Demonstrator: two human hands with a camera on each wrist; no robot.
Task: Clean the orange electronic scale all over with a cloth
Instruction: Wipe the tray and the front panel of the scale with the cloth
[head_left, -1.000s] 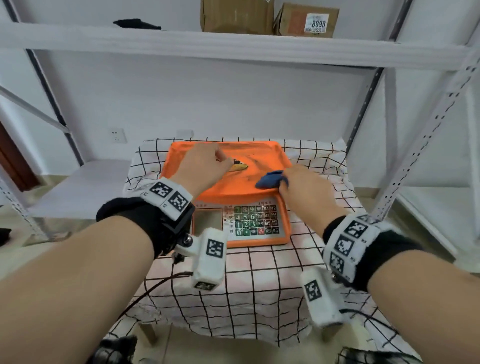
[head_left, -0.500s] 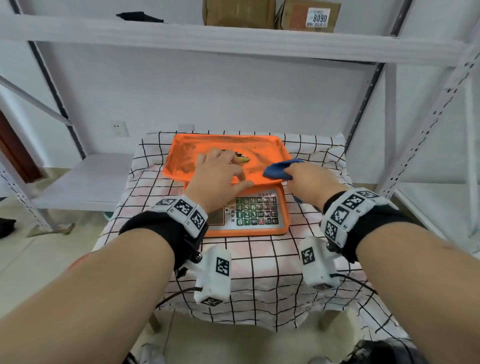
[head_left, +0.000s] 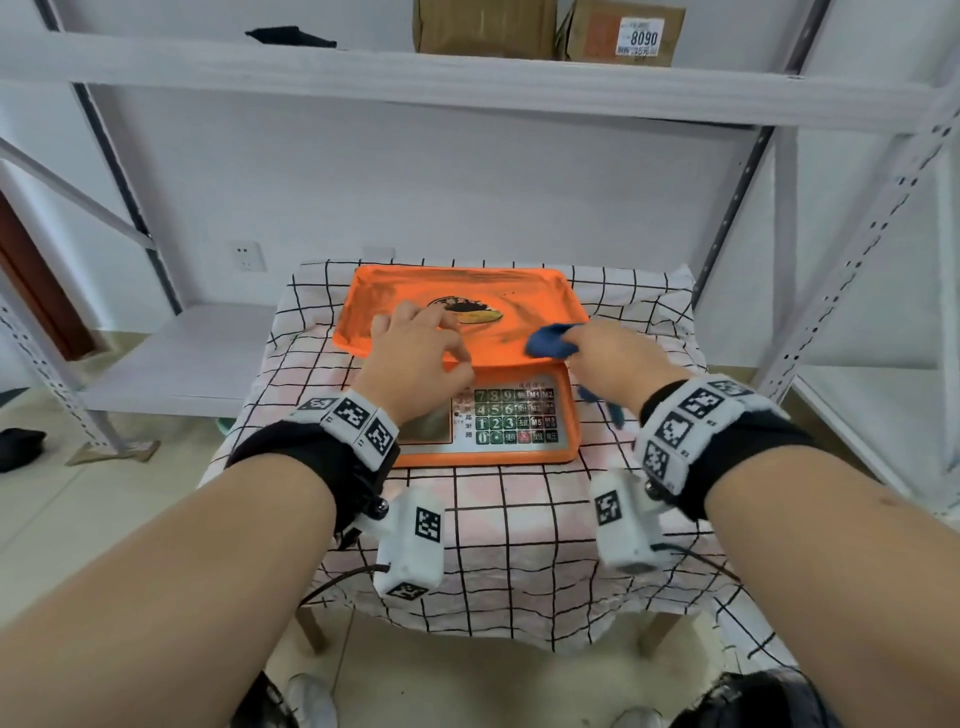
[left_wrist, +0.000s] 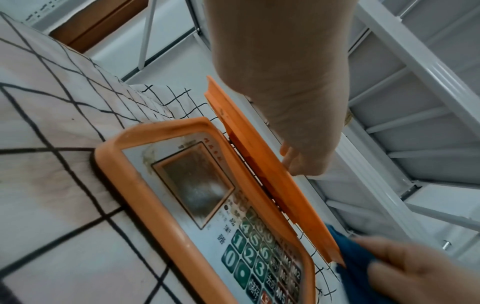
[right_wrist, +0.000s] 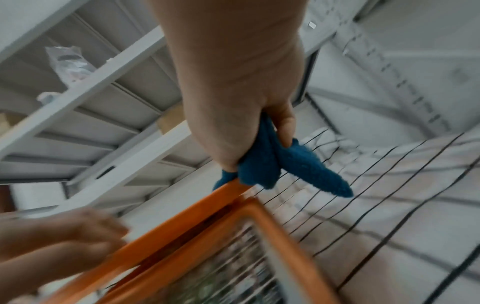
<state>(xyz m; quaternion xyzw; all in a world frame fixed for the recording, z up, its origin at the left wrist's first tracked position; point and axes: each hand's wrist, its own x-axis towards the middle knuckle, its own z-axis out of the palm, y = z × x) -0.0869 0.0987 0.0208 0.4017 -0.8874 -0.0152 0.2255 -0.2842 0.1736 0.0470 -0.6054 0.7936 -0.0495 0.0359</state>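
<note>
**Cloth reaches the pan's right front corner**

The right hand (head_left: 618, 358) clutches the bunched blue cloth (head_left: 550, 340), fingers curled round it, pressing it on the near right corner of the scale's (head_left: 488, 364) pan. The left hand (head_left: 415, 358) lies flat-fingered, relaxed, on the pan's front edge, steadying it. A second ago the cloth sat further toward mid-pan; the wipe has slid outward. Dark grime remains mid-pan, so much is left. The scale sits on the checked tablecloth (head_left: 519, 519).
</note>
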